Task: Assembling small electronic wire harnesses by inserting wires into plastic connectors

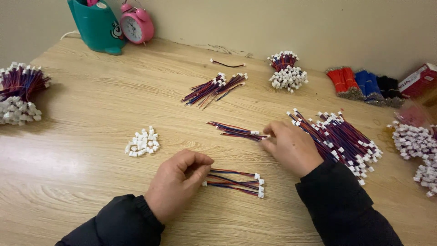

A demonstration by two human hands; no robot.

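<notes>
Left hand (175, 184) pinches the near wires (236, 181) at one end; right hand (291, 146), fingers curled, nips another bunch (236, 131). Loose leads could tangle or slide into the big pile (343, 141) alongside, mixing batches.

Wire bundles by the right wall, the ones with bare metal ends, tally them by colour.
Red bundle: 1
Blue bundle: 1
Black bundle: 1
Total: 3
</notes>
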